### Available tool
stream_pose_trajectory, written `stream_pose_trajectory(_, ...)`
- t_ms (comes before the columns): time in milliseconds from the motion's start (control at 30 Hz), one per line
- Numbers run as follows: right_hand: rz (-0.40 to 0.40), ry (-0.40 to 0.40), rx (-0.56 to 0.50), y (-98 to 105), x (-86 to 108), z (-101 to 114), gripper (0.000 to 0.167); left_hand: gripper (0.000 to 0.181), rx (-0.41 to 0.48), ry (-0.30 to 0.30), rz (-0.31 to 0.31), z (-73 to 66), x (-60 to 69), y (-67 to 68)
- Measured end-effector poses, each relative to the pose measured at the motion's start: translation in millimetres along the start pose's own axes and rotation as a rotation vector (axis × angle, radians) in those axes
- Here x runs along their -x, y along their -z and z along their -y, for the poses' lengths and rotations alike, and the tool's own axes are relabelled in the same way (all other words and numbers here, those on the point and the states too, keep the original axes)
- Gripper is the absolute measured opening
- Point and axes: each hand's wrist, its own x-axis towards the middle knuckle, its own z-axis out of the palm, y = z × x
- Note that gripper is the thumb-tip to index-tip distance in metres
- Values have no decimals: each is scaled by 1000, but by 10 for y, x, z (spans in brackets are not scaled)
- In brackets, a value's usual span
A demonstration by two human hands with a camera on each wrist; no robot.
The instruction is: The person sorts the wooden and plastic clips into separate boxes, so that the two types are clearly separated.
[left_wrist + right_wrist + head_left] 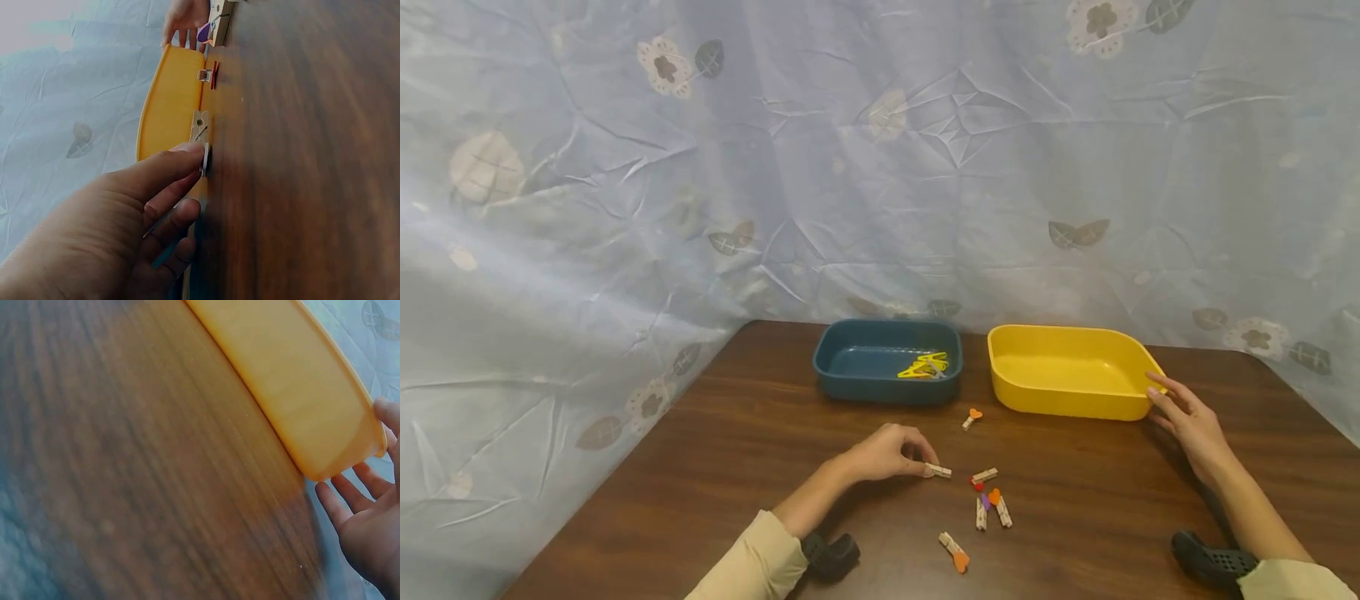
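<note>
My left hand [887, 454] pinches a small wooden clothespin [938, 471] between thumb and index finger, just over the table. In the left wrist view this clothespin [199, 127] stands upright at the fingertips of the left hand [119, 219], its decoration end mostly covered by them. My right hand [1197, 433] touches the right end of the yellow bin [1067, 402], fingers spread and fairly straight. In the right wrist view the fingers of the right hand [369, 531] rest against the end wall of the yellow bin [300, 394].
Left of the yellow bin, a dark blue bin [887, 390] holds yellow and grey clips [925, 367]. Several heart-topped clothespins lie about, one [972, 418] near the bins, one [953, 552] toward the front, others [982, 511] between. A patterned curtain [880, 167] hangs behind the table [760, 400].
</note>
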Motion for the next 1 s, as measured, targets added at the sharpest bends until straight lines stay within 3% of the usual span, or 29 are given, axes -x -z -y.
stream_pose_trajectory(300,-20,-13,15,30,-13,25,50,10,37,48,-24,-80,-60,59)
stream_pose_trajectory(500,-20,-32,71,13,-19,17,50,10,18,16,-51,-141,-146,129)
stream_pose_trajectory(700,-27,-26,45,6,-25,25,50,10,5,-1,-52,-224,-340,213)
stream_pose_trajectory(1000,-35,-14,-12,-13,-16,9,47,11,-51,4,-49,-358,-734,327)
